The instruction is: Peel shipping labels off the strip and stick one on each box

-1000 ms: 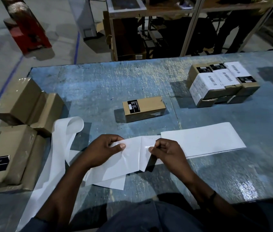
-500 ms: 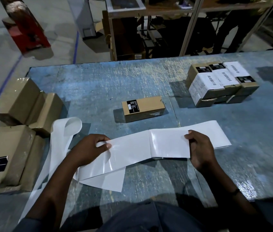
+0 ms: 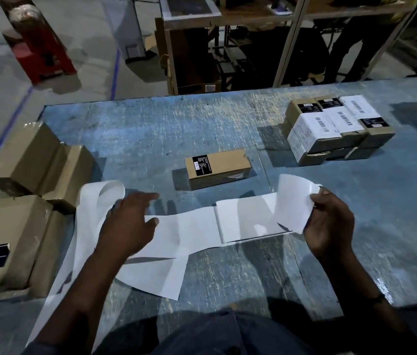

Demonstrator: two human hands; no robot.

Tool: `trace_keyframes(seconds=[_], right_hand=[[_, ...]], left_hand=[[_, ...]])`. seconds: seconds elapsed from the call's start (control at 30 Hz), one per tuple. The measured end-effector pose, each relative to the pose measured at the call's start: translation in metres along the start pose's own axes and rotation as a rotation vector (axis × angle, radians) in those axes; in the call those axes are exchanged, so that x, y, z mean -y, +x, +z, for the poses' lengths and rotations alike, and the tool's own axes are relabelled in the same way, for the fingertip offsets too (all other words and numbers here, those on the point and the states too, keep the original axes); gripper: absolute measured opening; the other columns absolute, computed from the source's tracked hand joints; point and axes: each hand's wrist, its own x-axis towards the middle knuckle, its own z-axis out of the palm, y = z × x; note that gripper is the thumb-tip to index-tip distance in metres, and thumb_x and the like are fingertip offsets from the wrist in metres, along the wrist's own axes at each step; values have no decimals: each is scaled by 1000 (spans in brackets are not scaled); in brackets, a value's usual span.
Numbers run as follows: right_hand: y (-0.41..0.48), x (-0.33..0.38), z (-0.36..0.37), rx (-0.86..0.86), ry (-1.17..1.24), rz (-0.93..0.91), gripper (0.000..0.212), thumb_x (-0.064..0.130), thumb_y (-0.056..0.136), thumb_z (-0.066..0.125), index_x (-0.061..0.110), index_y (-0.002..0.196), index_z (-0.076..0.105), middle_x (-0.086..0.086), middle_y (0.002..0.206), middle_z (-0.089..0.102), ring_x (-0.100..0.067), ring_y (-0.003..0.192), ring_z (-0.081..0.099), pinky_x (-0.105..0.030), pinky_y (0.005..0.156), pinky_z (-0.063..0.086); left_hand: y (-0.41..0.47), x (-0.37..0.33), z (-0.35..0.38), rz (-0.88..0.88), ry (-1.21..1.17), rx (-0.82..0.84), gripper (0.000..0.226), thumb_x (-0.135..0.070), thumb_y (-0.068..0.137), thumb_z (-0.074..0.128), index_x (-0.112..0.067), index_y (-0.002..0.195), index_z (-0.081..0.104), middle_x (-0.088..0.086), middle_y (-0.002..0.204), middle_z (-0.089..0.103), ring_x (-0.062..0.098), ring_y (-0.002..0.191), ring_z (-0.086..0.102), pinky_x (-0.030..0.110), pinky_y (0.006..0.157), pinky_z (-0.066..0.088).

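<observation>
While the label (image 3: 294,201) is half-peeled: probably best to pull low along the strip (image 3: 194,226), backing pinned flat, avoiding creases.
Right hand (image 3: 327,226): pinches the label's lifted right end, which curls upward.
Left hand (image 3: 128,221): fingers straight, resting on the strip, grasping nothing.
Strip: near part of table (image 3: 151,139), long axis left-right.
Box (image 3: 217,166): just beyond strip, long axis left-right, black sticker (image 3: 201,166) leftward.
</observation>
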Motion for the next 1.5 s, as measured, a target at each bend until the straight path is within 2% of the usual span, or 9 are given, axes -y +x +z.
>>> trace_keyframes(seconds=[0.1, 0.23, 0.37, 0.47, 0.63, 0.83, 1.1, 1.33, 1.5], right_hand=[[-16, -4, 29, 47, -137, -104, 22, 10, 76, 60, 23, 61, 50, 6, 62, 43, -12, 59, 46, -22, 54, 41], [-35, -28, 59, 118, -169, 12, 27, -1, 90, 53, 22, 76, 51, 3, 67, 56, -17, 69, 52, -29, 61, 41], [-45, -34, 76, 129, -101, 167, 23, -1, 91, 51, 21, 84, 53, -3, 77, 59, -24, 77, 57, -33, 63, 41], [-45, -29, 77, 139, -53, 177, 14, 3, 90, 57, 15, 98, 56, -4, 80, 63, -24, 79, 61, -33, 67, 48], [-44, -21, 70, 159, -73, 200, 30, 30, 79, 79, 17, 104, 68, -1, 90, 72, -26, 91, 68, -50, 85, 57], [-33, -23, 57, 68, -600, 49, 39, 36, 73, 87, 24, 108, 73, -1, 105, 75, -11, 85, 66, -34, 68, 49], [-25, -28, 45, 73, -639, 13, 5, 14, 89, 76, 11, 86, 73, -11, 87, 77, -13, 72, 61, -34, 64, 47], [14, -14, 27, 25, -491, 99, 3, 13, 90, 73, 12, 91, 75, -10, 91, 77, -22, 80, 65, -35, 71, 49], [68, 0, 35, 59, -486, 164, 6, 15, 88, 74, 11, 91, 75, -11, 88, 72, -26, 81, 60, -36, 77, 44]], left_hand=[[-14, -52, -8, 297, -231, -41, 68, -49, 84, 77, -38, 145, 50, -11, 150, 48, 14, 140, 44, 35, 116, 35], [-31, -117, 6, 469, -391, -20, 94, -60, 69, 88, -33, 148, 45, -13, 151, 40, 9, 144, 39, 27, 118, 34], [-32, -135, 23, 440, -494, -66, 81, -56, 72, 88, -25, 137, 51, -9, 137, 45, 11, 129, 51, 30, 100, 51], [-33, -137, 29, 425, -571, -56, 65, -29, 80, 84, -25, 137, 55, -10, 133, 54, 11, 124, 57, 32, 97, 53], [-30, -135, 27, -9, -1021, 117, 37, -17, 88, 75, -36, 118, 67, -20, 116, 73, 7, 113, 69, 20, 89, 55], [-27, -127, 24, -299, -1468, 304, 42, -6, 82, 70, -13, 123, 67, 4, 120, 76, 29, 109, 73, 45, 89, 57], [-25, -125, 20, -287, -1466, 409, 33, 1, 99, 57, -9, 130, 63, 11, 124, 74, 32, 114, 71, 46, 96, 57], [0, -120, 20, -300, -1151, 49, 6, -13, 92, 76, -13, 98, 76, 3, 85, 80, 15, 76, 75, 22, 61, 53], [50, -109, 25, -201, -832, -197, 5, -23, 86, 81, -27, 87, 78, -13, 80, 76, 0, 77, 70, 18, 71, 53]])
